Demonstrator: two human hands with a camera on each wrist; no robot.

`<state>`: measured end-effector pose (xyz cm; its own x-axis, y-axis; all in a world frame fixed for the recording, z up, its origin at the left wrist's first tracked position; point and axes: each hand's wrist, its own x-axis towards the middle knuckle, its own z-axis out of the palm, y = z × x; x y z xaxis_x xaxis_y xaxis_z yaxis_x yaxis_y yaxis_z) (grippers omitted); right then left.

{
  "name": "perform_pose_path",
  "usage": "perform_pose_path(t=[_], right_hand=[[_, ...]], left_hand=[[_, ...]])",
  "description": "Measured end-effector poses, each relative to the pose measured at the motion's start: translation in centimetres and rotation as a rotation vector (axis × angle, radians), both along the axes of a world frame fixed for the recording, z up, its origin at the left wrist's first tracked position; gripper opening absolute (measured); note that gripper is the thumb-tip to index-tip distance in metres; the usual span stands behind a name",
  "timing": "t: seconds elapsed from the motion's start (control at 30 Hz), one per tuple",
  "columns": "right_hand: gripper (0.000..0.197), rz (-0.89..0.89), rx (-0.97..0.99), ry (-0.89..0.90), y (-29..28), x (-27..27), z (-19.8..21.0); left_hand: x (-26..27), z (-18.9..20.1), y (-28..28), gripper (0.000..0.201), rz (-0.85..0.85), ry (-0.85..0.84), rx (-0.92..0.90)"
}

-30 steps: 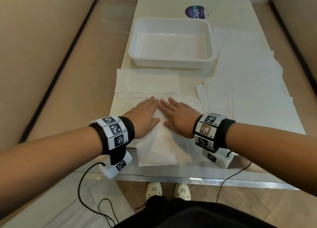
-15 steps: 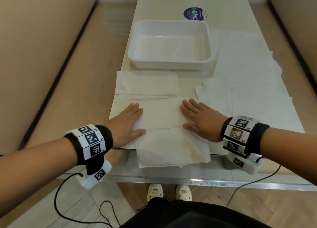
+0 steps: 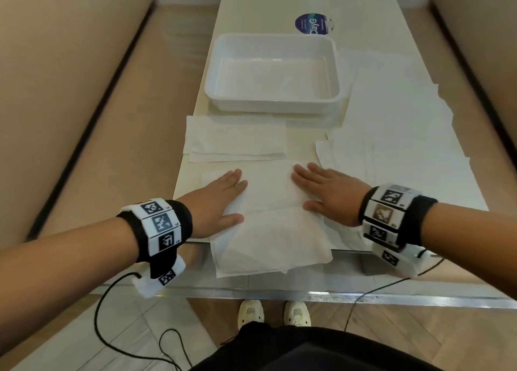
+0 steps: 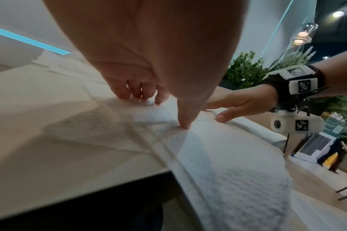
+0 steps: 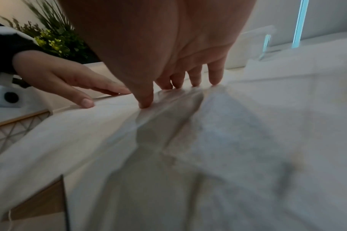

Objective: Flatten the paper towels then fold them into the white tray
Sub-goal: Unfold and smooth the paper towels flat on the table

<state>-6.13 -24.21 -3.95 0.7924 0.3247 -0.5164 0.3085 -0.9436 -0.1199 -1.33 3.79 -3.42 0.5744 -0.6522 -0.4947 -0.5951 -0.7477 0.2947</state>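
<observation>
Both hands press flat, fingers straight and holding nothing: left hand (image 3: pixel 221 196) and right hand (image 3: pixel 326 193) on opposite sides of the paper towel (image 3: pixel 268 222), which lies between the fingers and overhangs the bench (image 3: pixel 436 186) edge. To flatten well, press evenly outward, avoiding bunching. The white tray (image 3: pixel 272 102) sits empty beyond the fingertips.

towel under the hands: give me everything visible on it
The towel is white paper with a dimpled embossed texture, seen close in the left wrist view. It lies mostly flat at the table's near edge, its near end overhanging the edge. A crosswise crease shows between the thumbs, with soft wrinkles beyond. The left hand presses its left side and the right hand its right side, fingers straight. Its far edge lies just short of a folded towel. The tray is apart from it.
</observation>
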Motion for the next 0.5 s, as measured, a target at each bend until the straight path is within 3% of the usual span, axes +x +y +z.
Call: perform_pose_path(t=[0.13, 0.23, 0.3, 0.5], right_hand=[[0.07, -0.064, 0.069, -0.063, -0.2, -0.4, 0.5], [0.049, 0.012, 0.229, -0.178, 0.8, -1.2, 1.8], [0.039, 0.088, 0.269, -0.12, 1.4, -2.1, 2.3], [0.049, 0.086, 0.253, -0.006, 1.1, -3.4, 1.8]], left_hand=[[-0.2, 0.4, -0.3, 0.059, -0.046, -0.14, -0.131], [-0.2, 1.0, -1.9, 0.038, -0.085, -0.206, -0.127], [0.0, 1.1, -2.5, 0.034, -0.098, -0.216, -0.072], [-0.2, 1.4, -3.4, 0.029, -0.151, -0.244, 0.036]])
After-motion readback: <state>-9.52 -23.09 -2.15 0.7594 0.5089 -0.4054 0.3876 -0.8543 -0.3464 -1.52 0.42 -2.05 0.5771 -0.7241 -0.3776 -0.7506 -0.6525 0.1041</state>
